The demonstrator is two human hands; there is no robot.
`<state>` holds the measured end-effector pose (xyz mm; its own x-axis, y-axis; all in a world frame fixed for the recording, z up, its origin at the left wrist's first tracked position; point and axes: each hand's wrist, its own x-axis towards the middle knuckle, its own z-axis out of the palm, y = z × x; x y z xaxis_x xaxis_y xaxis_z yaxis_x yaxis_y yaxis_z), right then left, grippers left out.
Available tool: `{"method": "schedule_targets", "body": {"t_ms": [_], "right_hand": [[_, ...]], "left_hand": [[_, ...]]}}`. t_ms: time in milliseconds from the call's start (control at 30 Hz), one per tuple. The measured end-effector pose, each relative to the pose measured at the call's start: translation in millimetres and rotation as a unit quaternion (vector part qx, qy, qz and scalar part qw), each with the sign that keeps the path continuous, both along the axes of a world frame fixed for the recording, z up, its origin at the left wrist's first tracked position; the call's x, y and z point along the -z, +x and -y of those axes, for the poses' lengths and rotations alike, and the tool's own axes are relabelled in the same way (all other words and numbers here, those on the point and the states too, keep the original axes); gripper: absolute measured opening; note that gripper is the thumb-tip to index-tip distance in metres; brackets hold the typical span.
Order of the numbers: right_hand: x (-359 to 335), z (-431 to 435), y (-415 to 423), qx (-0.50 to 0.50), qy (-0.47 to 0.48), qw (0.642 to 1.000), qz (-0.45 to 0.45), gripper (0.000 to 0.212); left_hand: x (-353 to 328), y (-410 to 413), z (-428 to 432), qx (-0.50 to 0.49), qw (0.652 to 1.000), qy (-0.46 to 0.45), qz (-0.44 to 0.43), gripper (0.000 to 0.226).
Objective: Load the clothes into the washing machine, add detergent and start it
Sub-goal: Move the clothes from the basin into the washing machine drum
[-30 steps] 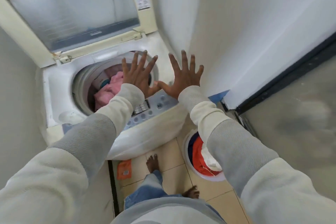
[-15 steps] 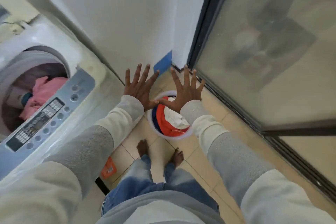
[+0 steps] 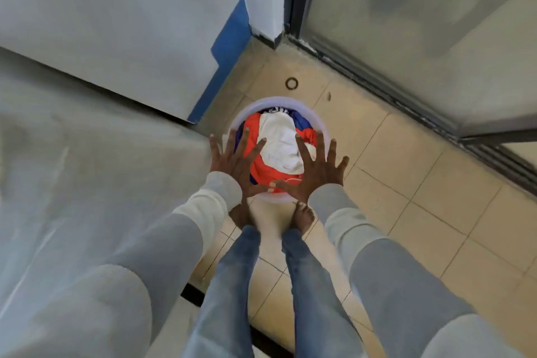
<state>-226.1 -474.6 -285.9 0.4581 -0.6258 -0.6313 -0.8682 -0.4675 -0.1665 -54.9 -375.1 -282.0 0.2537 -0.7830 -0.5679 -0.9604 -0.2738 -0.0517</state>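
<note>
Round pale basin point(image 3: 279, 99) stands upright on tiled floor point(image 3: 406, 168), near floor's far corner, just off wall edge. Clothes point(image 3: 270, 160) heaped inside, filling it to rim: crumpled white garment point(image 3: 280, 139) on top, orange-red fabric point(image 3: 261, 167) beneath, dark blue piece point(image 3: 300, 121) at far side. Washing machine point(image 3: 87, 168): pale, plastic-covered flank along floor's left edge, blurred.

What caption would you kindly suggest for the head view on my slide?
Open left hand and right hand hover over a basin of clothes on the tiled floor.
</note>
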Motion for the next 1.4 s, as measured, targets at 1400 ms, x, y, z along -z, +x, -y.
{"method": "schedule_targets", "body": {"t_ms": [1400], "right_hand": [[-126, -8, 50, 0.047, 0.046, 0.947, 0.314, 0.040]], "left_hand": [[-138, -16, -15, -0.272, 0.899, -0.329, -0.098, 0.055]]}}
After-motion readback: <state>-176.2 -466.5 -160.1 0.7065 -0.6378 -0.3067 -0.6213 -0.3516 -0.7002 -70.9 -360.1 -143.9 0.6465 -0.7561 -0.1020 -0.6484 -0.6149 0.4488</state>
